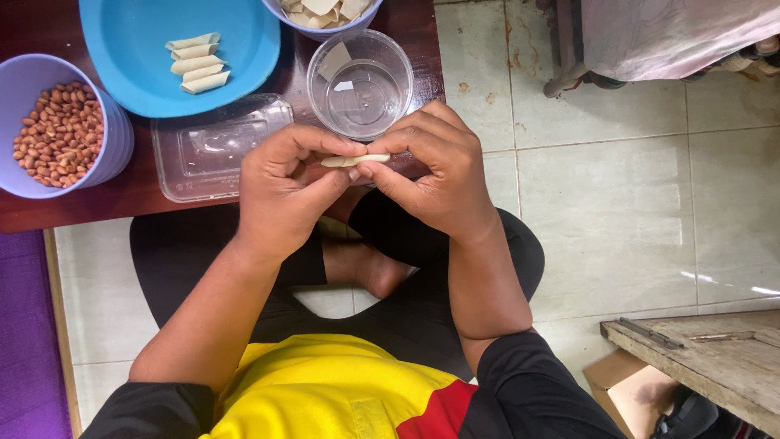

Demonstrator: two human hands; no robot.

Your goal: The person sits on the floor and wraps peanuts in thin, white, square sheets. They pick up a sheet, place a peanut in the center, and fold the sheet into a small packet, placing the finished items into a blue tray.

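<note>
A small pale dough roll (353, 161) lies pinched between the fingertips of both hands, held above the near edge of a dark wooden table (81, 207). My left hand (284, 191) grips its left end and my right hand (435, 171) grips its right end. Just behind the hands stand a clear round tub (382, 61) with a little water and a wrapper piece, and a clear rectangular lid (207, 150). Several finished rolls (197, 63) rest on a blue plate (138, 49).
A lilac bowl of peanuts (58, 132) stands at the table's left. A lilac bowl of wrapper squares (323, 12) is at the top edge. My crossed legs rest on a tiled floor (609, 203). A wooden board (707, 358) lies at lower right, a purple mat (24, 341) at left.
</note>
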